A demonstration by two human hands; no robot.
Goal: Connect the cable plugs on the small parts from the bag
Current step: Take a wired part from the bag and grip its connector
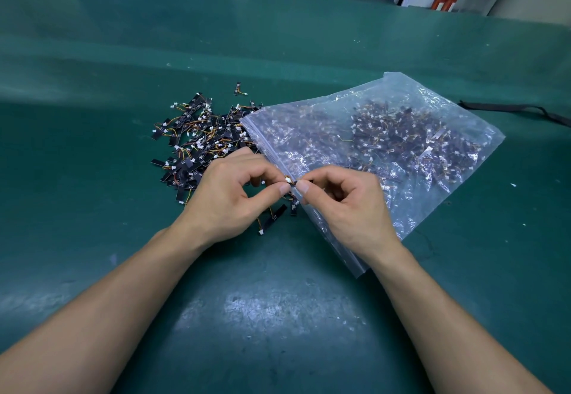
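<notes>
Plastic bag of parts beside loose black pile on green table

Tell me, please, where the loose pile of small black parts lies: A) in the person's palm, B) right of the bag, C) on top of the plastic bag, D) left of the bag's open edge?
D: the pile lies on the green table left of the bag, at its open edge; the left hand and right hand pinch one part.
</notes>
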